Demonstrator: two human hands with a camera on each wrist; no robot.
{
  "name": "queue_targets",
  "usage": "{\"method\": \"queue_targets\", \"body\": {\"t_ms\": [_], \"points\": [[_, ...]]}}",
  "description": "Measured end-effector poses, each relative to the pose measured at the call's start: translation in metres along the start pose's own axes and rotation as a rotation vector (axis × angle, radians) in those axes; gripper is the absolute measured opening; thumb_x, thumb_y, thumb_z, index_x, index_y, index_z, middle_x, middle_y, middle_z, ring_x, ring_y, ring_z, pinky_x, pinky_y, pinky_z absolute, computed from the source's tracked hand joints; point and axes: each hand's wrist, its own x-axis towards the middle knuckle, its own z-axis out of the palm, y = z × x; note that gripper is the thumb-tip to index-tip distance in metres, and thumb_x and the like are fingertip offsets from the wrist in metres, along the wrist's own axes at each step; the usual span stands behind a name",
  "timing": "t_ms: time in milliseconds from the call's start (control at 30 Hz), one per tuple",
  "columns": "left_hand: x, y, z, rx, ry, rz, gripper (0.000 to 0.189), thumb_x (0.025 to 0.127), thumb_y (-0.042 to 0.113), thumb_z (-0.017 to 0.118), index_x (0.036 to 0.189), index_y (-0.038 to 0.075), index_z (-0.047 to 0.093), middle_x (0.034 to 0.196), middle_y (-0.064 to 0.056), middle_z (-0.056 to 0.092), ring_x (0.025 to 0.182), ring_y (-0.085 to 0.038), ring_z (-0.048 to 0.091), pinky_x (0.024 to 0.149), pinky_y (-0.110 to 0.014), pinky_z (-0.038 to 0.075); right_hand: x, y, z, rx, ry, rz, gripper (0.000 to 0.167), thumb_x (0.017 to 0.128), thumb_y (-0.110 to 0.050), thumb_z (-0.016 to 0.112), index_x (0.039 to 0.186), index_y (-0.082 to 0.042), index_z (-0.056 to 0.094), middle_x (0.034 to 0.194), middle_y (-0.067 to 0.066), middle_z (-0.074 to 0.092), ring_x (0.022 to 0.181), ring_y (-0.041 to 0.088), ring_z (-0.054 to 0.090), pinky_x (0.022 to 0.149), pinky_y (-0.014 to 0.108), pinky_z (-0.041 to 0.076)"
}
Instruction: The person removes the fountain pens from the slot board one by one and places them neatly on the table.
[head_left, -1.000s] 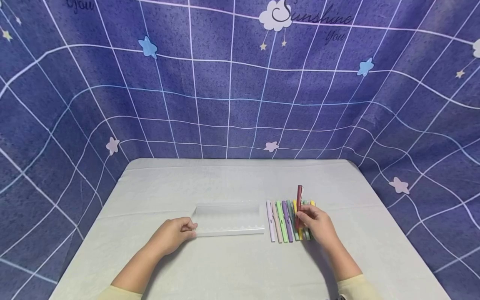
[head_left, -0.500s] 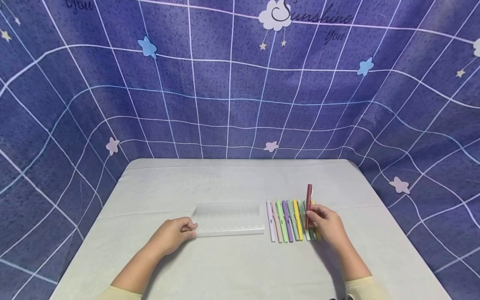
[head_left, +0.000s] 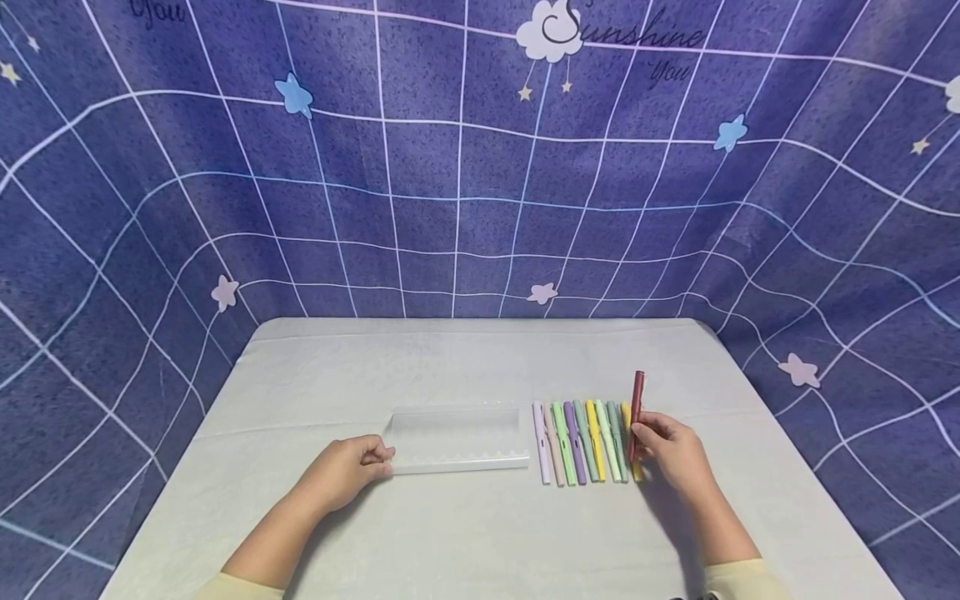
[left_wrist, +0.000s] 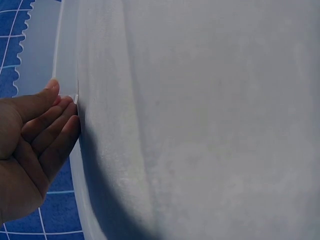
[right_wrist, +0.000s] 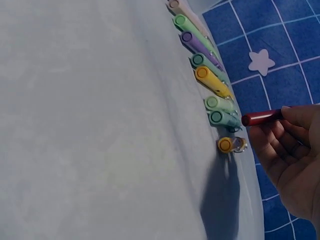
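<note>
A dark red pen [head_left: 637, 398] is pinched between the thumb and fingers of my right hand [head_left: 673, 450], tilted up above the right end of a row of pens. In that row lie several pens side by side, from a pale lilac pen [head_left: 542, 443] past a purple pen [head_left: 577, 443] to a yellow pen [right_wrist: 226, 145] under my right hand. My left hand [head_left: 347, 471] pinches the left end of a clear plastic pen tray [head_left: 459, 463]. In the left wrist view the thumb lies on the tray's corner, and scalloped notches [left_wrist: 20, 55] show along one edge.
A white cloth covers the table [head_left: 450, 542]. Behind and at both sides hangs a blue curtain [head_left: 420, 217] with a grid and stars. The tray's right end stands close to the lilac pen.
My right hand has moved to the right along the row, carrying the red pen, and uncovered the pens it was over. The left hand and tray have stayed put.
</note>
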Motion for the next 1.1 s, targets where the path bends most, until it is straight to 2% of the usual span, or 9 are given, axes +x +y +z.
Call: {"method": "queue_targets", "body": {"t_ms": [233, 433, 767, 1100], "points": [[0.000, 0.001, 0.000, -0.001, 0.001, -0.001, 0.009, 0.086, 0.027, 0.074, 0.084, 0.029, 0.066, 0.109, 0.009, 0.074, 0.105, -0.017, 0.068, 0.093, -0.043, 0.051, 0.001, 0.006, -0.008, -0.045, 0.018, -0.013, 0.035, 0.098, -0.023, 0.061, 0.122, 0.002, 0.063, 0.107, 0.017, 0.072, 0.081, 0.011, 0.069, 0.076, 0.025, 0.056], [0.000, 0.000, 0.000, -0.005, -0.007, -0.002, 0.009, 0.086, 0.026, 0.074, 0.085, 0.029, 0.065, 0.110, 0.009, 0.074, 0.104, -0.018, 0.068, 0.093, -0.044, 0.051, -0.001, 0.009, -0.012, 0.005, -0.001, 0.009, 0.035, 0.099, -0.020, 0.060, 0.122, 0.007, 0.060, 0.110, 0.023, 0.069, 0.081, 0.013, 0.069, 0.073, 0.030, 0.059], [-0.001, 0.000, -0.001, -0.005, -0.008, 0.001, 0.007, 0.087, 0.027, 0.074, 0.089, 0.027, 0.067, 0.108, 0.009, 0.074, 0.102, -0.016, 0.068, 0.091, -0.042, 0.052, 0.000, 0.018, -0.019, -0.032, 0.004, 0.037, 0.036, 0.098, -0.020, 0.061, 0.124, 0.006, 0.059, 0.113, 0.023, 0.067, 0.083, 0.008, 0.066, 0.072, 0.027, 0.058], [-0.001, 0.001, -0.001, -0.005, -0.012, -0.006, 0.008, 0.087, 0.028, 0.074, 0.092, 0.027, 0.069, 0.108, 0.009, 0.074, 0.101, -0.016, 0.068, 0.092, -0.043, 0.052, -0.001, 0.024, -0.019, -0.147, -0.042, 0.088, 0.033, 0.096, -0.016, 0.061, 0.120, 0.008, 0.062, 0.092, 0.014, 0.070, 0.075, 0.016, 0.063, 0.062, 0.029, 0.054]]}}
